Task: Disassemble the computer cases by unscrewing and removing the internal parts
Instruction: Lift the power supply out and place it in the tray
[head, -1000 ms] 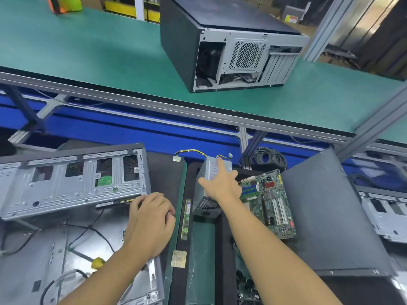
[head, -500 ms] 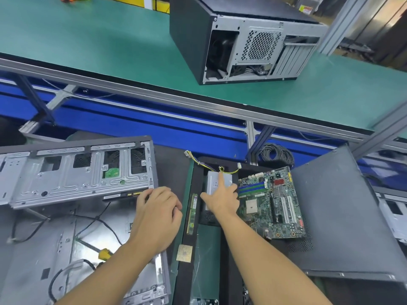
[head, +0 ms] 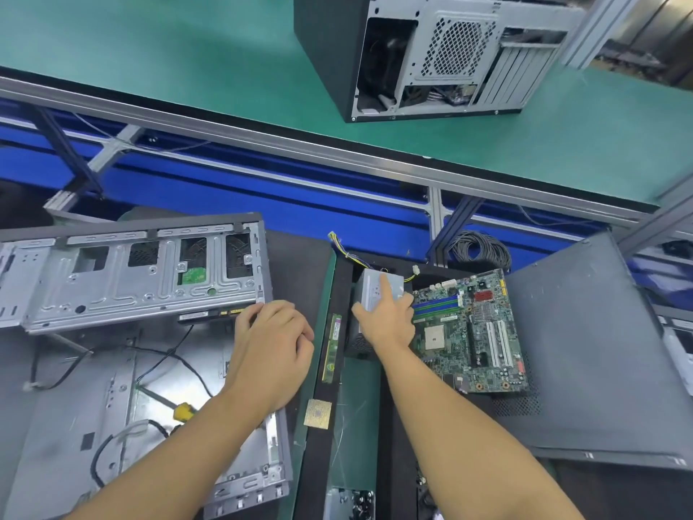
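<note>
An opened grey computer case (head: 75,407) lies flat at the lower left, its drive cage (head: 131,279) raised at the back. My left hand (head: 270,350) rests on the case's right edge, fingers curled over the cage's lower corner. My right hand (head: 386,317) lies on a grey power supply (head: 371,290) standing in a dark bin, index finger straight along its top, thumb spread to the left. A green motherboard (head: 472,332) lies right beside the power supply. A yellow-handled screwdriver (head: 180,409) lies inside the case.
A RAM stick (head: 332,347) and a gold CPU chip (head: 318,413) lie on the green divider (head: 318,294). A dark side panel (head: 585,350) lies at the right. Another black computer case (head: 431,54) stands on the green conveyor (head: 187,58) beyond. A coil of cable (head: 480,249) sits behind the bin.
My right hand has lowered the power supply into the bin beside the motherboard, and its wires have settled behind it. My left hand has stayed on the case edge.
</note>
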The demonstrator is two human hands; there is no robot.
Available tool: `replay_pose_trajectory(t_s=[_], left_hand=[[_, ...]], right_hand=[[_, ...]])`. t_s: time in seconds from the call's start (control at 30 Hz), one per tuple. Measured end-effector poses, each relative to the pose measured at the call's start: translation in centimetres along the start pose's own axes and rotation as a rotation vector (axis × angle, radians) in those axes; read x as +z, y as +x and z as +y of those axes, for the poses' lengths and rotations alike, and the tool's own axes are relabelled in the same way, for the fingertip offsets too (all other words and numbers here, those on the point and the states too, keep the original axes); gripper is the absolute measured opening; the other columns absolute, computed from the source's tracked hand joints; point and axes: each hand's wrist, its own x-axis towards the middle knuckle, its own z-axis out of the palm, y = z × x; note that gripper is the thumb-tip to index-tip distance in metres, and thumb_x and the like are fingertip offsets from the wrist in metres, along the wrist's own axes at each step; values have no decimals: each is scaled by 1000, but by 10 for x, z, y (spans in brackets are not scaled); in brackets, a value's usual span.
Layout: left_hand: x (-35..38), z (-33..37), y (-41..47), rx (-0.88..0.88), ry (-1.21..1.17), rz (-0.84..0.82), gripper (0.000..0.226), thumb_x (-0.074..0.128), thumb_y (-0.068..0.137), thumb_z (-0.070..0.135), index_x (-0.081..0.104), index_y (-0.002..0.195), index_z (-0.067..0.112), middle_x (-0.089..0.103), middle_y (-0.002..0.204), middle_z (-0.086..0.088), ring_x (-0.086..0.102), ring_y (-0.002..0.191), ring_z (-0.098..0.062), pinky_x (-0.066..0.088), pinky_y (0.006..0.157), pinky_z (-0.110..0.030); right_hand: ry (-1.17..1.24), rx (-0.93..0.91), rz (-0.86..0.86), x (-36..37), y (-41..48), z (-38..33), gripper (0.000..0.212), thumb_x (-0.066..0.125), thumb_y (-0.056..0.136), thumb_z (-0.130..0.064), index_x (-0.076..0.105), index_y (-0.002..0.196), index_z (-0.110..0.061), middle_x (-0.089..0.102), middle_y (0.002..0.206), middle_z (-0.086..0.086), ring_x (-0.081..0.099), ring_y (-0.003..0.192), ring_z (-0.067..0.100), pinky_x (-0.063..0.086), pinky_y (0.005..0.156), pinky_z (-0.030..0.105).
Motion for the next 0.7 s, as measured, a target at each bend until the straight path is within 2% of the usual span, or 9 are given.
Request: replay_pose_trajectory(t_s=[0.07,0.13,0.23,0.33,0.4,0.5,0.57,0.6,0.7], left_hand=[[0,0,0,-3,-7,-4,23,42,88,25,60,77,35,59,87,25,49,113,-1,18,110,-31],[-2,-1,-1,7,-26,-8,21,44,89,24,59,79,35,59,90,25,49,113,-1,17,110,-30],[-5,2,-1,15,-93,23,18,52,91,18,63,87,32,61,106,21,50,116,-2,16,110,-28],[-12,5,-9,20,-152,70,17,56,93,13,68,101,22,57,130,10,45,131,-9,18,112,-28],[-22,3,-19,31,-186,85,19,54,95,14,67,109,20,51,140,9,37,139,-11,18,113,-28],[-46,-4,-41,70,-219,34,22,48,100,20,66,114,21,51,140,12,38,137,-8,21,113,-29],[-65,-14,-61,50,-236,-72,25,40,103,32,63,112,31,59,126,18,51,121,-5,34,105,-30],[-75,-21,-71,11,-223,-133,27,34,102,40,60,106,36,64,113,19,58,108,-7,42,95,-32],[-98,-53,-100,-99,-125,-172,39,25,97,51,54,88,27,66,76,7,61,76,-19,49,69,-35]], right_hand=[[2,-16,-12,1,-2,1,85,54,88,-68,15,158,-41,17,158,20,33,136,37,37,105,47],[-29,-54,-6,0,-6,2,87,49,89,-73,15,159,-35,0,165,21,14,149,38,22,118,51],[-103,-171,90,0,-18,11,80,45,93,-64,22,158,-25,-2,168,14,7,152,33,12,121,53],[-179,-227,-90,0,-29,21,78,33,98,-64,4,161,-29,-13,169,3,-8,155,25,4,122,53],[-146,-233,-160,-9,-35,19,78,32,98,-64,-1,161,-31,-15,169,-1,-10,155,22,1,122,52],[-116,-201,-170,-26,-60,11,71,45,99,-49,15,160,-26,3,170,2,7,155,25,13,122,50],[60,-147,-194,-37,-87,4,59,49,100,-36,33,155,-20,34,161,8,36,145,28,30,116,42],[195,-150,-200,-43,-104,0,52,50,101,-30,41,151,-18,46,154,7,48,136,25,36,110,35],[429,-266,-1,-63,-162,-23,28,50,101,-17,65,123,-26,70,123,0,62,98,-4,41,80,10]])
